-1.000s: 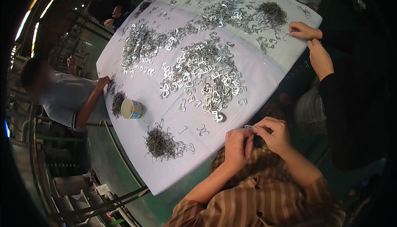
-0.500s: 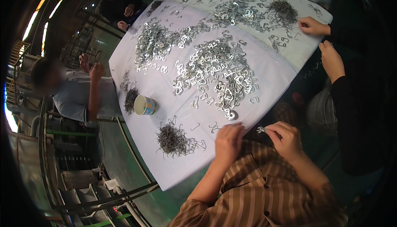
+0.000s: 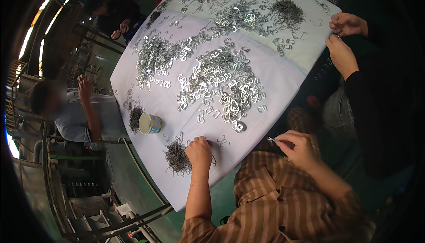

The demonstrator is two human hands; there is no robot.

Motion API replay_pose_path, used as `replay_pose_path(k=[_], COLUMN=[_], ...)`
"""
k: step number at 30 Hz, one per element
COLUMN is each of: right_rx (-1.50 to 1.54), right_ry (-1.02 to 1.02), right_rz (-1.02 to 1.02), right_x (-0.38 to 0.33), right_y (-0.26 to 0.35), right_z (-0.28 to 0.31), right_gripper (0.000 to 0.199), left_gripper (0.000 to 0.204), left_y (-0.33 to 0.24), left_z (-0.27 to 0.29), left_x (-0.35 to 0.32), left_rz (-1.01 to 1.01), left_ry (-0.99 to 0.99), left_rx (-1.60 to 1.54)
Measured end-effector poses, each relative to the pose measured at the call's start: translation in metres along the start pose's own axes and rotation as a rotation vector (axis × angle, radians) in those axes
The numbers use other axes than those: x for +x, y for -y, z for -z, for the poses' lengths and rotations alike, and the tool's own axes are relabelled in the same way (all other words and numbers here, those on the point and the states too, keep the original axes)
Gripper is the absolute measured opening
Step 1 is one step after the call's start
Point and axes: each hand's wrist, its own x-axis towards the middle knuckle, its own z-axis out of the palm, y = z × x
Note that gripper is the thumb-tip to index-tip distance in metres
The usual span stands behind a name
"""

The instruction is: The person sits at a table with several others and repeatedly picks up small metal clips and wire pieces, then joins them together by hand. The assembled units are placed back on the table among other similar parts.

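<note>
My left hand (image 3: 199, 153) is at the right edge of a heap of thin dark wire hooks (image 3: 176, 156) on the near part of the table. Its fingers are curled together and point down; their tips, and whatever they pinch, are hidden behind the knuckles. Just off the table's near right edge, my right hand (image 3: 300, 148) pinches a small shiny metal clip (image 3: 272, 140) between thumb and fingers. A few loose wire hooks (image 3: 222, 141) lie to the right of my left hand. Beyond them spreads a large pile of flat silver bent clips (image 3: 221, 81).
A paper cup (image 3: 149, 123) stands left of the clips, beside another dark wire heap (image 3: 136, 118). More clips (image 3: 152, 57) and wire heaps (image 3: 287, 12) cover the white-sheeted table (image 3: 274, 81). Co-workers' hands (image 3: 345, 50) are busy at the right edge; a person (image 3: 79, 114) sits at left.
My left hand has moved left, from the table's near edge to the wire heap. My right hand still holds the clip at nearly the same spot. The view has shifted slightly.
</note>
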Motion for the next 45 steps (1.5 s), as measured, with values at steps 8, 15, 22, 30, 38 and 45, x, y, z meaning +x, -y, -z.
replay_pose_path(k=[8,15,22,30,38,45], right_rx=[0.036,0.045,-0.004,0.067,-0.533,-0.296], right_ry=[-0.031,-0.007,-0.020,-0.004,-0.144,-0.111], right_rz=[-0.001,0.035,0.083,0.097,0.227,0.097], right_x=[-0.003,-0.005,-0.006,0.019,0.075,0.084], right_y=[-0.005,-0.006,-0.008,-0.028,-0.076,-0.068], right_z=[-0.003,-0.003,-0.005,0.011,-0.030,-0.032], right_gripper=[0.010,0.013,0.013,0.009,0.023,0.013], left_gripper=[0.009,0.010,0.017,0.021,0.023,0.021], left_y=[-0.087,-0.128,-0.129,-0.132,-0.138,-0.139], left_z=[0.057,0.067,0.055,0.058,0.063,0.053], left_x=[-0.011,-0.025,-0.026,-0.032,-0.038,-0.043], left_rz=[-0.348,-0.551,-0.493,-0.528,-0.667,-0.610], left_ry=[0.028,0.061,0.052,-0.069,-0.121,-0.108], left_rx=[-1.264,-1.388,-1.371,-1.304,-1.210,-1.180])
